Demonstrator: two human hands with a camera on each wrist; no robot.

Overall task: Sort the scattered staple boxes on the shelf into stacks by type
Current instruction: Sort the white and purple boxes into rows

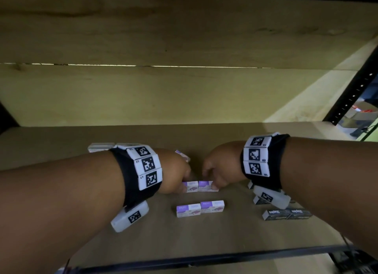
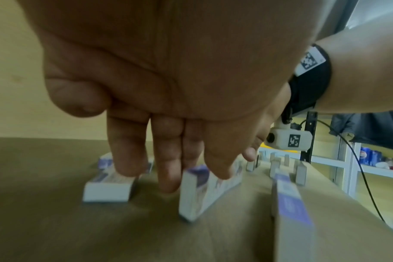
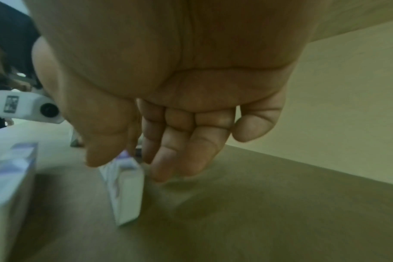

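Two purple-and-white staple boxes stand end to end at the shelf's middle. My left hand pinches the left box between thumb and fingers. In the left wrist view that box stands on edge between my left hand's thumb and fingers. My right hand pinches the right box. In the right wrist view this box sits under my right hand, thumb on one side, fingers on the other. A second purple pair lies nearer me.
Black staple boxes lie at the right, partly under my right wrist. White boxes sit at the back left, and one purple box lies behind my left hand. The brown shelf ends in a black front rail.
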